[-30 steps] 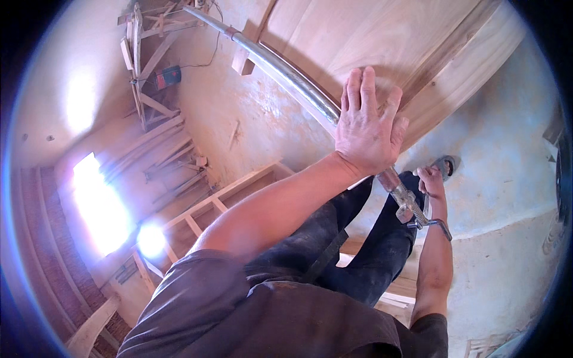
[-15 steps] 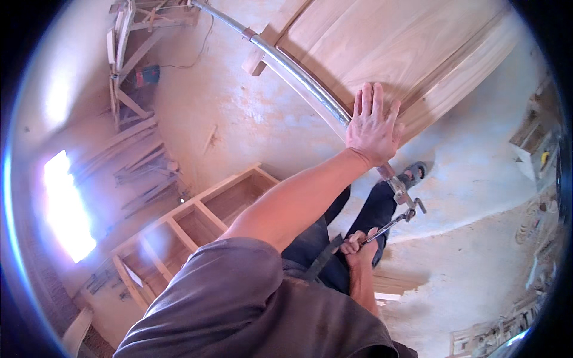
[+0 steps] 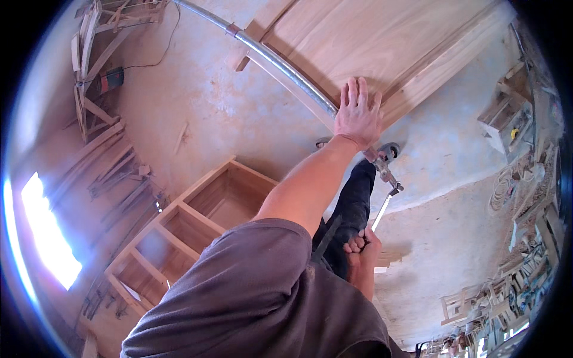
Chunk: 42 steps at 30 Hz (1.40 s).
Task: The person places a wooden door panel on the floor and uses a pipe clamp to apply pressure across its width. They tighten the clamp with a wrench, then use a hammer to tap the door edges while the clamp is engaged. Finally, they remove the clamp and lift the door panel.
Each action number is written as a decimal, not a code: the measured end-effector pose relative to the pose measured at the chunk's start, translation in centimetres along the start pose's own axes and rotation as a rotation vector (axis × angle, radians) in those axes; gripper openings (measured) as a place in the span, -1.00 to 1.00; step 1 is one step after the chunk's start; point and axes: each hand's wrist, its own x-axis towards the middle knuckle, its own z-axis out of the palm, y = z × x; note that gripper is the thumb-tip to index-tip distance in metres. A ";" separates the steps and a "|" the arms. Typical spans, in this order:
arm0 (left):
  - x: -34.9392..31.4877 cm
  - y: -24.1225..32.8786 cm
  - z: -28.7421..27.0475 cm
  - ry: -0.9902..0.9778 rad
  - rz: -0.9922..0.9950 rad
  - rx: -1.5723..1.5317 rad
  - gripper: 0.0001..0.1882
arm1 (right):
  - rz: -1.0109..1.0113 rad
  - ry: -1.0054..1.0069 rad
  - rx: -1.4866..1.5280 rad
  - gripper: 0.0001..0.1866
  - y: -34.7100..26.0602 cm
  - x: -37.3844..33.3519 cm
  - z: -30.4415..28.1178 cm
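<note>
My left hand (image 3: 358, 119) lies with fingers stretched out and spread on the near edge of a large wooden panel door (image 3: 352, 45), over the end of a long metal pipe clamp (image 3: 286, 67). The clamp runs across the door's face. Close to my legs, my right hand (image 3: 363, 247) is closed round a long, shiny wrench (image 3: 381, 213). The wrench's far end meets the clamp's screw end (image 3: 391, 182), which juts out past the door's edge. My right palm and most of the handle's grip end are hidden.
An open wooden cabinet frame (image 3: 203, 194) with several compartments lies at the left. Scrap timber (image 3: 113, 161) and a wooden stand (image 3: 89, 65) line the left wall. A wooden box (image 3: 504, 125) and wood offcuts (image 3: 537, 244) are at the right. My foot (image 3: 389, 152) stands below the clamp.
My right hand and the wrench handle have swung down and toward me, so the wrench points more steeply. My left hand stays on the door. The whole view has shifted slightly.
</note>
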 end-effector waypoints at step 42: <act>0.9 0.6 1.6 -0.043 0.026 0.084 -0.47 | -1.353 0.167 -2.139 -0.87 -24.3 16.6 -5.6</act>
